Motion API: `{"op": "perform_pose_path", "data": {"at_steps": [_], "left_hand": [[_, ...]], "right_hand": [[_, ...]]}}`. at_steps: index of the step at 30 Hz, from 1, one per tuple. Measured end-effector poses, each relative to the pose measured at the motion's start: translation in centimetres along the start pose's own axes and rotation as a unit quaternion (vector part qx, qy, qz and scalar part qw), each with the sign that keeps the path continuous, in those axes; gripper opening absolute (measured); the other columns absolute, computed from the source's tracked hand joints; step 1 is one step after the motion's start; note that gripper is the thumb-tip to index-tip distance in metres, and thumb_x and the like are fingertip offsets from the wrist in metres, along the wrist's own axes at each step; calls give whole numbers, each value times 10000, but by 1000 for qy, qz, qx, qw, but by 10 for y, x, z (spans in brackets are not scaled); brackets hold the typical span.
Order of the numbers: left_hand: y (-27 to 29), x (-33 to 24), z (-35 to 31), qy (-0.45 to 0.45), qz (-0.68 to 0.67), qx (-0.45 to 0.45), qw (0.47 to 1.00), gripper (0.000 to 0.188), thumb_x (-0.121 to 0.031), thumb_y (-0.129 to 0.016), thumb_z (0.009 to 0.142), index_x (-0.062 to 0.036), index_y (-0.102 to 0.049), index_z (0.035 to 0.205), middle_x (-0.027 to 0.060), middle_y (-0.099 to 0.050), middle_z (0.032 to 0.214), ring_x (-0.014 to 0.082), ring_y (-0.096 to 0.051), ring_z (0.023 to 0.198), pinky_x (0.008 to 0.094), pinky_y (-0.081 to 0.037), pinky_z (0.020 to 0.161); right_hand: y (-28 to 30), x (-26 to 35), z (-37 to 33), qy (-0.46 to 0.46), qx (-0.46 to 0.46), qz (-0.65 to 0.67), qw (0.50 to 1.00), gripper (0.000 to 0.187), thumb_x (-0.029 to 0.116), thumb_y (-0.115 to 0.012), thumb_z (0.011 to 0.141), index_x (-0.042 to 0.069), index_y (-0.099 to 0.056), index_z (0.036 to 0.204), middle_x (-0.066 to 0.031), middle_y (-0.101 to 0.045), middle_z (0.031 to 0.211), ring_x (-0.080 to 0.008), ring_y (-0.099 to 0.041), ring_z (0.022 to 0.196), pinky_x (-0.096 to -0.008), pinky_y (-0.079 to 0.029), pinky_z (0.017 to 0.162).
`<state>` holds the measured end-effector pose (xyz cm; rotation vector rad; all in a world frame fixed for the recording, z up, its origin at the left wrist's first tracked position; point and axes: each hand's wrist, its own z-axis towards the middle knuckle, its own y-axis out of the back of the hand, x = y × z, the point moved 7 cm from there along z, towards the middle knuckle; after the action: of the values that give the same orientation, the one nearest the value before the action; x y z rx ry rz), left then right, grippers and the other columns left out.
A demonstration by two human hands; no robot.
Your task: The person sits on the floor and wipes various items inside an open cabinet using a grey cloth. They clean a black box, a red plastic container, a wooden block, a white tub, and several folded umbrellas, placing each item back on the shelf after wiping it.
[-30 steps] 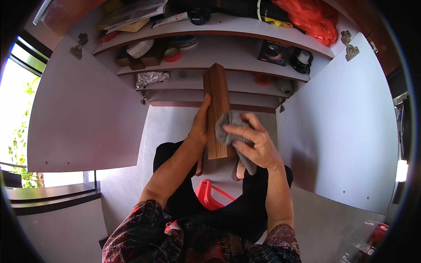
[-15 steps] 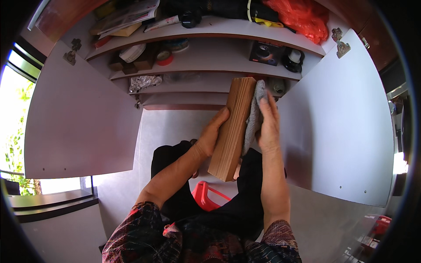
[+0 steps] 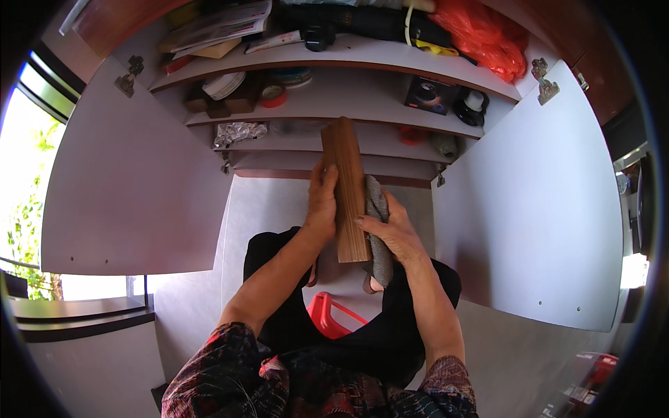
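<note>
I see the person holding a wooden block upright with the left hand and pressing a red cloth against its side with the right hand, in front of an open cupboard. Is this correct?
Not quite: the cloth is grey, not red. The head view shows the left hand holding the wooden block upright and the right hand pressing the grey cloth against its side, in front of the open cupboard.

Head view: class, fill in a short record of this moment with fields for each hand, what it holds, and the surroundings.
Left hand: left hand grips the wooden block on its left side, holding it upright.
Right hand: right hand presses a grey cloth against the block's right side.
Behind: open cupboard with white doors and loaded shelves.
Top shelf: orange plastic bag, papers.
Below: red stool between the knees.
</note>
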<state>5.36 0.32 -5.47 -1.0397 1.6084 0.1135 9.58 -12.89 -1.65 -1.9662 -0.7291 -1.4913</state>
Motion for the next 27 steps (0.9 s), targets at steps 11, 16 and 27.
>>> {"op": "perform_pose_path", "data": {"at_steps": [11,16,27], "left_hand": [[-19,20,-17,56,-19,74,995,699,-456,-675,799,-72,-351,1285,76,-506,1080,187,-525,994,336,-458,845],[1,10,2,57,-74,32,995,512,-509,-644,813,-102,-479,1075,50,-535,950,169,-557,857,328,-483,733],[-36,26,-28,180,-9,183,967,639,-608,-559,815,-99,-510,1198,72,-591,992,170,-589,846,312,-492,716]], "right_hand": [[-2,17,-3,169,-40,-184,967,587,190,-691,765,-3,-429,1254,-172,-589,1044,-250,-593,940,-339,-463,816],[-11,16,-9,164,55,-271,947,498,207,-665,811,-12,-479,1218,-133,-589,1014,-202,-571,891,-318,-456,770],[39,36,2,181,-113,-131,968,451,201,-576,892,-19,-474,1272,-99,-539,1062,-167,-510,999,-278,-399,888]]}}
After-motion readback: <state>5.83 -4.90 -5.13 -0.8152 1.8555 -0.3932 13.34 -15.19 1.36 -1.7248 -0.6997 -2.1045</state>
